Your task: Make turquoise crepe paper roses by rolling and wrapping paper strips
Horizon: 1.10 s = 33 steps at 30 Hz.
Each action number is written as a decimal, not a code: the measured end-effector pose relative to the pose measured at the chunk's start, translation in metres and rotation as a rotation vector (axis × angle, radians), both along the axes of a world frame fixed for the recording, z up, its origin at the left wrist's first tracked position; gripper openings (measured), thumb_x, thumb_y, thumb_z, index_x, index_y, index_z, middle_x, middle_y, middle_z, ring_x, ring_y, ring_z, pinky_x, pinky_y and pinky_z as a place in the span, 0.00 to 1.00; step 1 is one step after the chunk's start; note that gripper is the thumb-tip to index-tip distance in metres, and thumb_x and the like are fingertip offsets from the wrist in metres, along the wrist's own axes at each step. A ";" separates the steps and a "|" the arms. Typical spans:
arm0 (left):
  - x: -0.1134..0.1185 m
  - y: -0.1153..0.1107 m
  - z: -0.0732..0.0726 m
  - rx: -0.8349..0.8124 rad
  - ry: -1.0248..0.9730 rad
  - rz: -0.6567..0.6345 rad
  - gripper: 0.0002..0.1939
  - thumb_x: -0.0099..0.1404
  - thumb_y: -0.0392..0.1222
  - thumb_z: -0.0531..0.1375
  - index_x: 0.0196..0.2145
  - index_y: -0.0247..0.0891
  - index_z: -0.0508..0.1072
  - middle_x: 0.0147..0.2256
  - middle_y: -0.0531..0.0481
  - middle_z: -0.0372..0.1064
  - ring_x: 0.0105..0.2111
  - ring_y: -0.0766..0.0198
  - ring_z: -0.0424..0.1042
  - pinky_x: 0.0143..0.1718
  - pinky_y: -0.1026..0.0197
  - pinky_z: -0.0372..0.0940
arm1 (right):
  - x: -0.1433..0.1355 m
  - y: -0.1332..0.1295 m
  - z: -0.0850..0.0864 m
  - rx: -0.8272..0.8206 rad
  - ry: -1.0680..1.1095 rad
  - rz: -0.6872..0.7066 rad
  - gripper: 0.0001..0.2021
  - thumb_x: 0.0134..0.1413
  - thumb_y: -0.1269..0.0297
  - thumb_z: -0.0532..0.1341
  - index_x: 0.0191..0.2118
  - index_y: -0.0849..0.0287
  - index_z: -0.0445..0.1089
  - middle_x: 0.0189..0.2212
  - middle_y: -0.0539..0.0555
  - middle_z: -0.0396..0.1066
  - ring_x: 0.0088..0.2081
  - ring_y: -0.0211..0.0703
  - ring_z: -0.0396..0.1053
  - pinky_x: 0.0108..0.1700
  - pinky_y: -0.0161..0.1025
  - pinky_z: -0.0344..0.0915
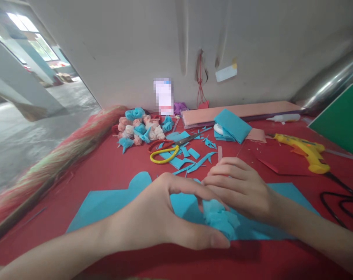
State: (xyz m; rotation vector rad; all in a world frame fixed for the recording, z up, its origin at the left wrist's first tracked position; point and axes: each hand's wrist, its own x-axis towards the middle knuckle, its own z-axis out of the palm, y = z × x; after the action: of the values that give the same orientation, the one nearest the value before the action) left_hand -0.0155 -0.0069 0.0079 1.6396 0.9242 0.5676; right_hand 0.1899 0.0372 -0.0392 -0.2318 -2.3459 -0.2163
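A small blue crepe-paper flower (219, 216) with crumpled, folded petals is held low over the table. My left hand (165, 212) is closed around it, thumb at the near side and fingers at the far side. My right hand (242, 188) curls over the flower's far right side, its fingers bent and close together against the left fingertips; its thumb is hidden. Under both hands lies a wide blue crepe-paper sheet (100, 206), with a rounded blue piece (140, 181) at its far left edge. A narrow pale pink strip (220, 153) shows just beyond my right fingers.
Scissors (165, 152) with red and yellow handles lie among blue paper scraps (191, 155). Finished paper roses (141, 128) are heaped at the back left. A yellow glue gun (304, 149) with a black cord lies right, near folded blue paper (231, 126) and a white bottle (284, 118).
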 end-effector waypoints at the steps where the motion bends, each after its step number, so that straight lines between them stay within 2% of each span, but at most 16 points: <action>1: 0.000 0.000 0.000 -0.008 0.000 0.006 0.12 0.51 0.48 0.68 0.32 0.40 0.78 0.33 0.51 0.75 0.39 0.54 0.71 0.36 0.61 0.64 | 0.000 0.000 0.001 0.007 -0.004 -0.001 0.10 0.66 0.71 0.49 0.38 0.62 0.67 0.31 0.54 0.76 0.36 0.42 0.67 0.44 0.43 0.61; 6: 0.003 0.001 0.000 -0.043 -0.015 0.023 0.13 0.50 0.49 0.68 0.29 0.38 0.76 0.29 0.51 0.73 0.37 0.56 0.70 0.36 0.60 0.64 | 0.000 0.000 0.002 0.019 -0.020 -0.006 0.10 0.65 0.73 0.49 0.37 0.63 0.67 0.30 0.54 0.76 0.36 0.42 0.68 0.44 0.43 0.62; 12: 0.003 0.002 -0.002 -0.048 -0.069 0.020 0.09 0.49 0.42 0.68 0.27 0.38 0.74 0.27 0.52 0.71 0.32 0.60 0.68 0.33 0.62 0.63 | -0.001 0.000 0.002 0.031 -0.008 -0.001 0.10 0.65 0.74 0.49 0.37 0.64 0.67 0.31 0.55 0.76 0.36 0.42 0.68 0.44 0.43 0.62; 17: 0.003 0.002 -0.005 -0.066 -0.117 0.040 0.11 0.50 0.47 0.69 0.26 0.38 0.75 0.26 0.52 0.70 0.33 0.59 0.68 0.34 0.62 0.62 | 0.003 -0.006 0.004 -0.002 0.023 -0.059 0.12 0.65 0.73 0.47 0.41 0.63 0.69 0.35 0.55 0.78 0.39 0.42 0.69 0.45 0.42 0.62; 20: 0.006 0.003 -0.005 -0.106 -0.272 0.066 0.11 0.53 0.46 0.67 0.33 0.39 0.77 0.29 0.52 0.72 0.35 0.60 0.69 0.39 0.62 0.63 | 0.002 -0.007 0.003 -0.263 0.155 -0.017 0.11 0.65 0.68 0.50 0.43 0.58 0.69 0.37 0.54 0.77 0.40 0.44 0.70 0.43 0.43 0.64; 23: 0.009 0.003 -0.003 -0.171 -0.438 0.084 0.12 0.62 0.48 0.60 0.41 0.42 0.77 0.34 0.51 0.75 0.37 0.61 0.70 0.43 0.61 0.62 | 0.000 -0.005 -0.003 -0.558 0.311 0.022 0.10 0.65 0.64 0.52 0.37 0.54 0.70 0.36 0.52 0.74 0.39 0.43 0.70 0.39 0.40 0.67; 27: 0.011 0.006 -0.003 -0.213 -0.450 0.093 0.17 0.70 0.43 0.49 0.44 0.44 0.76 0.40 0.52 0.76 0.40 0.61 0.70 0.45 0.60 0.61 | -0.002 0.001 -0.012 -0.646 0.365 0.032 0.12 0.65 0.64 0.50 0.34 0.55 0.68 0.35 0.51 0.71 0.33 0.39 0.71 0.31 0.34 0.69; 30: 0.013 0.008 -0.005 -0.216 -0.458 0.115 0.17 0.70 0.41 0.48 0.41 0.42 0.77 0.41 0.51 0.76 0.40 0.60 0.70 0.45 0.59 0.61 | -0.002 0.004 -0.016 -0.688 0.373 0.039 0.11 0.64 0.64 0.52 0.32 0.55 0.69 0.33 0.51 0.71 0.31 0.38 0.70 0.31 0.34 0.69; 33: 0.014 0.007 -0.006 -0.229 -0.494 0.145 0.15 0.69 0.40 0.49 0.39 0.39 0.76 0.35 0.50 0.76 0.37 0.61 0.71 0.42 0.59 0.62 | -0.002 0.006 -0.016 -0.708 0.385 0.057 0.12 0.64 0.62 0.52 0.33 0.54 0.70 0.34 0.51 0.71 0.34 0.39 0.70 0.34 0.36 0.70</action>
State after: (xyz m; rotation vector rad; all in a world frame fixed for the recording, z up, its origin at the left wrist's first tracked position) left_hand -0.0019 0.0000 0.0020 1.1575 0.7096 0.8842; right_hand 0.1883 0.0433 -0.0556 -0.4952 -1.9546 0.6458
